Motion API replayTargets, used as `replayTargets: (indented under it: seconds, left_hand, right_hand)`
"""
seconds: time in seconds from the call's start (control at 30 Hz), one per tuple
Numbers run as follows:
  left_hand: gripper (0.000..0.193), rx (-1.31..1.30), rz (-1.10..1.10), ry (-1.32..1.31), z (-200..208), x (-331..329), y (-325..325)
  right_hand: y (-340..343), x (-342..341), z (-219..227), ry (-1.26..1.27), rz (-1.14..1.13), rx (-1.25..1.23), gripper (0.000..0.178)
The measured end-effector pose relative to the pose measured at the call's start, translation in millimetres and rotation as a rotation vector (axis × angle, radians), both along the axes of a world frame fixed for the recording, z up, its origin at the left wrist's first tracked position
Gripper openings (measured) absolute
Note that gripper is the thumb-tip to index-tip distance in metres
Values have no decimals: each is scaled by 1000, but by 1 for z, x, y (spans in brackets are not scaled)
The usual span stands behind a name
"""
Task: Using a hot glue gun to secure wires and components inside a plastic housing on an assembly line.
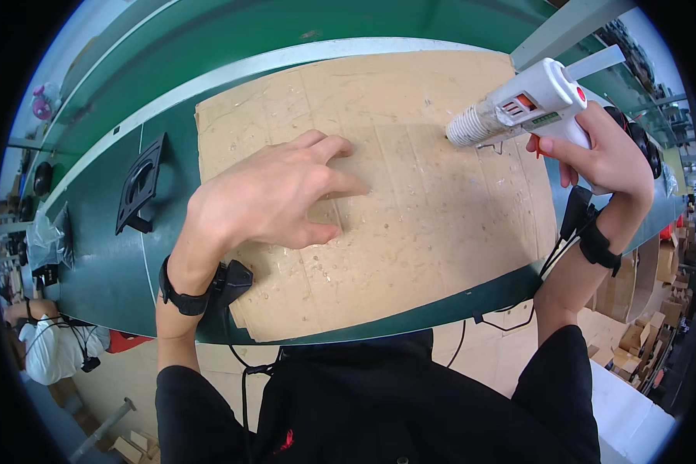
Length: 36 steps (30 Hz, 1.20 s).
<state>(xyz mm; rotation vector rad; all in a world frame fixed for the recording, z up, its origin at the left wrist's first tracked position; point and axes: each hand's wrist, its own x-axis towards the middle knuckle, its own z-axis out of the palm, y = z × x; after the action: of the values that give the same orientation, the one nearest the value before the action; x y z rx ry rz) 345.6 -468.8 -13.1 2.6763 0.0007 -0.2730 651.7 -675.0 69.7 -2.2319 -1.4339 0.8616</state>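
Observation:
My right hand (607, 151) grips a white hot glue gun (530, 104) with an orange trigger, its nozzle pointing left over the right part of a worn cardboard sheet (441, 232). My left hand (274, 193) hovers over the left-middle of the cardboard, fingers spread and curled, holding nothing. Both wrists carry black straps with small devices and cables. The cardboard lies on a green conveyor belt (108, 271) and is speckled with dried glue drops.
A black plastic frame part (141, 185) lies on the belt left of the cardboard. Another person (50, 344) in white sits at the far left. Cardboard boxes (642, 332) are stacked on the floor at the right. A metal post (564, 27) rises top right.

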Motion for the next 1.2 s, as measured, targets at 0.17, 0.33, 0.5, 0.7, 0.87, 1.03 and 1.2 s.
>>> replayTargets:
  seconds: [0.17, 0.33, 0.5, 0.7, 0.87, 1.03, 1.2]
  left_hand:
    - [55, -2, -21, 16, 3, 0, 1]
    - [58, -54, 20, -7, 6, -4, 6]
    - [51, 116, 79, 77, 2, 2, -14]
    - [49, 158, 38, 116, 6, 2, -13]
    - [47, 121, 50, 32, -1, 0, -15]
    - [45, 188, 107, 15, -1, 4, -27]
    - [48, 245, 89, 106, 0, 7, -27]
  right_hand:
    - [-1, 0, -1, 13, -3, 13, 38]
    - [-2, 2, -1, 22, -12, -11, 37]
    - [0, 1, -2, 31, -3, 8, 38]
    - [-1, 2, -4, 58, -23, -1, 41]
    - [-1, 2, -4, 50, -18, 2, 42]
    - [-1, 0, -1, 52, -14, 9, 38]
    - [3, 1, -1, 69, -10, -27, 34]
